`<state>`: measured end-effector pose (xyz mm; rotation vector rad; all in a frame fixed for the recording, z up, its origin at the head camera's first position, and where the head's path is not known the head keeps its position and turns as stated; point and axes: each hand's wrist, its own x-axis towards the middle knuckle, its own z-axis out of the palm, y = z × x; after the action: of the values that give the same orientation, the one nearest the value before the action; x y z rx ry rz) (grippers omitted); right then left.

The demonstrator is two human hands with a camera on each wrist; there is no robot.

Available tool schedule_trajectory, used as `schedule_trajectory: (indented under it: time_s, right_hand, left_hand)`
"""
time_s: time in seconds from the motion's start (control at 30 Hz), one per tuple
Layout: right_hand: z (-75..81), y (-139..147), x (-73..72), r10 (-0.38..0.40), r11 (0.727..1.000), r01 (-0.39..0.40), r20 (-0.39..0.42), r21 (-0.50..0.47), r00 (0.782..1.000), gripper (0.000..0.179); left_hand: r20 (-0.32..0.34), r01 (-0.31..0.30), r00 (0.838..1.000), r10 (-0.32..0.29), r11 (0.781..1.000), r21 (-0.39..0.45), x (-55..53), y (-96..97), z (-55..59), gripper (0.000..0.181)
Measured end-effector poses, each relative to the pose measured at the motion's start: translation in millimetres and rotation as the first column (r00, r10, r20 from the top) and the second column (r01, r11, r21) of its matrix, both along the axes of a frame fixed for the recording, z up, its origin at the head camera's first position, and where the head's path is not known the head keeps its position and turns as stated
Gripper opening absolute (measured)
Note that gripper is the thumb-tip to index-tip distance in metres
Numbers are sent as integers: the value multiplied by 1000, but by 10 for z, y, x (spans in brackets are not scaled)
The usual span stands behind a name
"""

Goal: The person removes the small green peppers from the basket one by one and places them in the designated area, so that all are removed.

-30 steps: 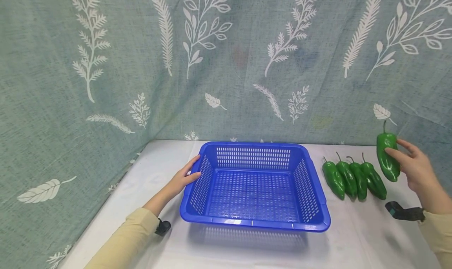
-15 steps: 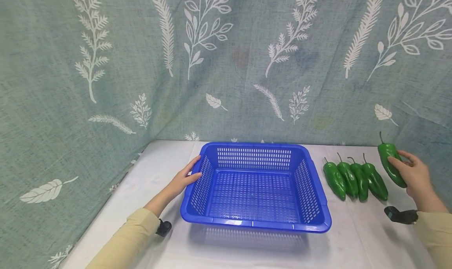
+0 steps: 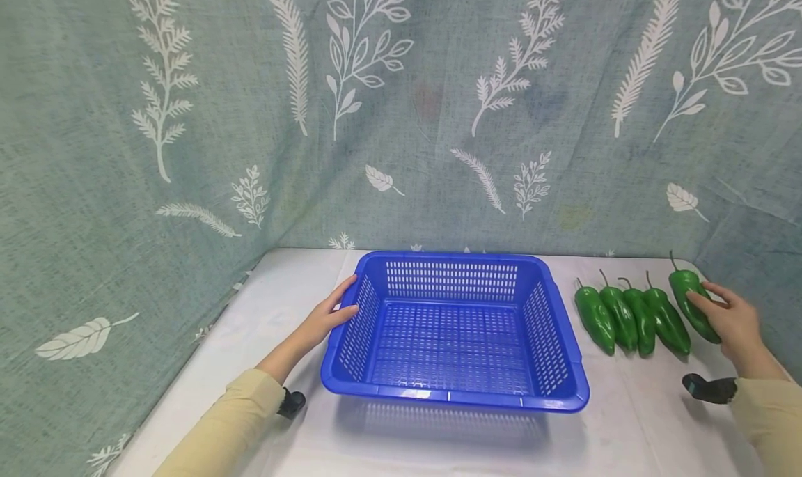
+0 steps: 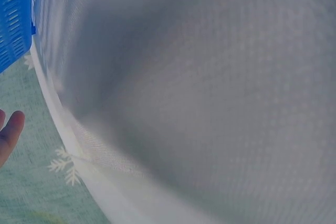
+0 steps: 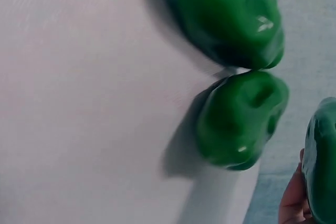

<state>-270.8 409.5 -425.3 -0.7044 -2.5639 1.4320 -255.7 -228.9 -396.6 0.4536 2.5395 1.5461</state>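
My right hand point(image 3: 736, 327) holds a glossy green pepper point(image 3: 686, 289) between thumb and fingers, stem pointing up and away. It sits at the right end of a row of several like peppers point(image 3: 667, 322), low over the white table; whether it touches the cloth I cannot tell. In the right wrist view the held pepper point(image 5: 323, 166) is cut off at the edge, beside two lying peppers point(image 5: 241, 121). My left hand point(image 3: 322, 322) rests with extended fingers on the left rim of a blue plastic basket point(image 3: 447, 397), whose perforated floor is bare.
White cloth covers the table point(image 3: 626, 421). A green curtain point(image 3: 426, 184) with white leaf prints hangs behind and along the left side. The basket stands between my left hand and the pepper row.
My right hand has lowered the pepper and brought it slightly toward the row's right end. My left hand and the basket have stayed where they were.
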Motion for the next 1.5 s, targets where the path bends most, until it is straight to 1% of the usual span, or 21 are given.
schedule_trajectory:
  time_s: [0.07,0.23,0.33,0.47,0.67,0.83,0.87,1.03,1.07,1.1,1.27,1.5]
  right_hand:
    - [-14,-19,18,-2,1000,2,3,0,1000,72]
    - [-129,17,7,-10,1000,10,9,-4,1000,67]
    - [-204,49,-12,-19,1000,19,9,3,1000,65]
    - [-275,83,-31,-31,999,31,11,14,999,62]
    - [-303,110,-27,-39,999,38,30,31,999,59]
    - [-291,83,18,-12,998,8,61,64,998,58]
    - [-296,83,22,-9,998,4,71,66,997,58]
    - [-346,127,2,11,997,-20,119,70,993,60]
    - [-359,140,-5,18,997,-27,122,71,992,61]
    - [-365,146,-8,25,997,-35,125,72,992,62]
    - [-381,158,-9,49,997,-56,122,58,991,63]
    - [-407,176,-17,59,995,-69,141,68,988,66]
  left_hand:
    - [3,2,1000,-2,1000,12,-39,-23,-56,63]
    - [-10,-6,1000,6,1000,12,-158,-90,-235,63]
    - [-26,-10,1000,10,1000,1,-181,-106,-277,63]
    - [-34,-7,999,7,1000,12,-183,-107,-286,63]
    - [-35,-6,999,6,1000,9,-181,-102,-285,63]
    - [-31,-16,999,16,1000,4,-182,-106,-291,63]
    - [-26,-16,1000,16,1000,3,-156,-90,-251,63]
    - [-26,-13,1000,13,1000,5,-158,-89,-248,63]
    - [-23,-11,1000,11,1000,8,-158,-89,-247,63]
    - [-26,-9,1000,9,1000,10,-184,-105,-287,63]
    - [-20,-8,1000,8,1000,16,-175,-107,-280,63]
    - [-36,-16,999,15,1000,-9,-166,-104,-269,65]
